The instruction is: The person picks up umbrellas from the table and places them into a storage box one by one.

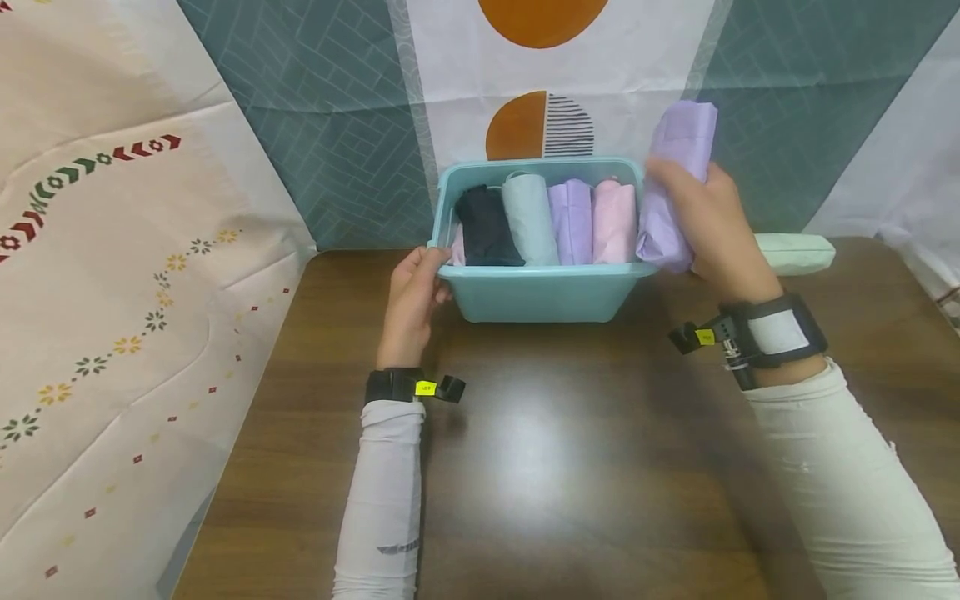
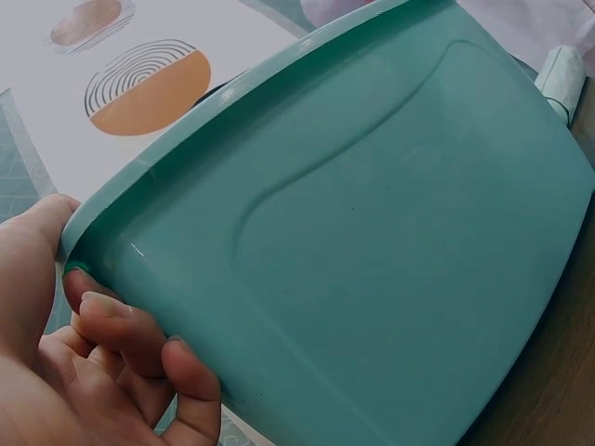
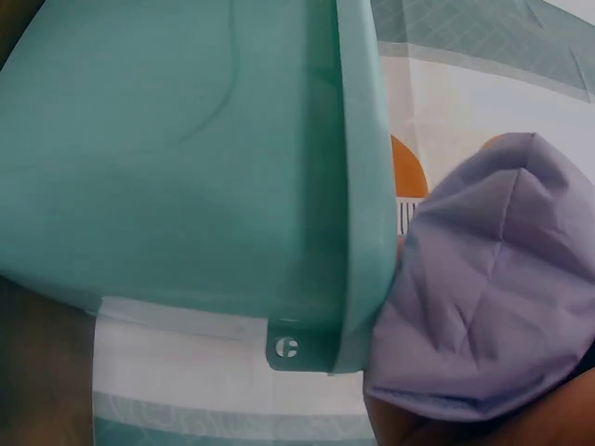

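A teal plastic bin [image 1: 536, 296] stands near the far edge of the table. My left hand [image 1: 411, 300] pinches its front left corner, thumb over the rim and fingers curled beneath it in the left wrist view. My right hand [image 1: 708, 221] grips a rolled lavender cloth [image 1: 678, 179], tilted upright beside the bin's right end. In the right wrist view the lower end of that lavender roll overlaps the bin rim [image 3: 367, 232]. Inside the bin, side by side, are a black roll [image 1: 487, 229], a pale blue roll [image 1: 531, 221], a purple roll [image 1: 572, 223] and a pink roll [image 1: 613, 223].
A pale green roll [image 1: 798, 253] lies on the brown wooden table [image 1: 525, 467], right of the bin and behind my right wrist. Patterned cloth [image 1: 330, 108] hangs close behind the bin. A white embroidered cloth [image 1: 150, 317] drapes along the left side.
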Tool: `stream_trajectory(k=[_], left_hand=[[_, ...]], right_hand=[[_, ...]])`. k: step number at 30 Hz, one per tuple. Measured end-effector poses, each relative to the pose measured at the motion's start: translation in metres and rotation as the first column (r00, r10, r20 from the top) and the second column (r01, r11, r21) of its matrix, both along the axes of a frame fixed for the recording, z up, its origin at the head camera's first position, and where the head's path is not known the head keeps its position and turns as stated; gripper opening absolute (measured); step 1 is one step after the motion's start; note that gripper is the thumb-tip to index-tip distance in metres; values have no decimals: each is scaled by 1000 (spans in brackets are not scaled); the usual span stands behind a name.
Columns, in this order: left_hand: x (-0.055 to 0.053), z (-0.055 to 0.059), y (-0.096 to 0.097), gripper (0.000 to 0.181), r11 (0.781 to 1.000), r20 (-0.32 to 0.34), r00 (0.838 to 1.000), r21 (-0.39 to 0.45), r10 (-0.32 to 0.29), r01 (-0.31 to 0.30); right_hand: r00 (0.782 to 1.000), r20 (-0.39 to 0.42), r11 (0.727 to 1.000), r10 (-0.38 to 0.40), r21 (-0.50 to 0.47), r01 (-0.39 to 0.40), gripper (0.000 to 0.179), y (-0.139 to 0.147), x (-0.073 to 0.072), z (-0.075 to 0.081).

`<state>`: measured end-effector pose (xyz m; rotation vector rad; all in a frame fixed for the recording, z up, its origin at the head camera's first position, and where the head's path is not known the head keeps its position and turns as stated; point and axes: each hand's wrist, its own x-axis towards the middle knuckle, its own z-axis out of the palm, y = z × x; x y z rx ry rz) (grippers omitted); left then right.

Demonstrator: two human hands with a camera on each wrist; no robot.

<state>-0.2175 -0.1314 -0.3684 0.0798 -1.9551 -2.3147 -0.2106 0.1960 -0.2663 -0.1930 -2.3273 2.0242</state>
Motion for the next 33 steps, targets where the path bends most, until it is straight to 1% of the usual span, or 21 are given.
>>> stream_trajectory(k=[4, 9, 13, 15, 18, 20, 24, 25, 28, 33], left_hand=[[0, 0, 0, 22, 1000, 8, 1000, -10, 1, -1], [-2, 1, 0, 22, 1000, 13, 1000, -11, -4, 4], [-1, 2, 0, 21, 1000, 14, 1000, -6, -4, 4], [0, 2, 0, 21, 1000, 12, 1000, -6, -3, 3], [1, 2, 0, 21, 1000, 10, 1000, -1, -3, 3], [1, 3, 0, 21, 1000, 11, 1000, 0, -2, 2], [1, 4, -1, 22, 1000, 13, 1000, 1, 1, -1], [1, 5, -1, 22, 1000, 13, 1000, 1, 2, -2], [2, 5, 0, 21, 1000, 21, 1000, -4, 5, -5], [2, 6, 1, 21, 1000, 38, 999, -9, 1, -1]], right_hand=[[998, 59, 991, 16, 132, -23, 70, 1, -3, 4], [994, 95, 975, 45, 214, -64, 65, 2, -7, 6], [994, 103, 942, 34, 328, -66, 58, 2, -14, 7], [994, 109, 931, 29, 359, -67, 55, 2, -18, 8], [991, 124, 934, 48, 347, -88, 52, 3, -21, 8], [988, 141, 928, 69, 354, -115, 56, 5, -21, 8], [981, 166, 906, 104, 392, -163, 74, 7, -18, 7], [981, 164, 901, 106, 402, -165, 79, 7, -18, 6], [982, 157, 898, 104, 410, -161, 90, 6, -16, 5], [983, 157, 893, 94, 424, -153, 97, 6, -15, 5]])
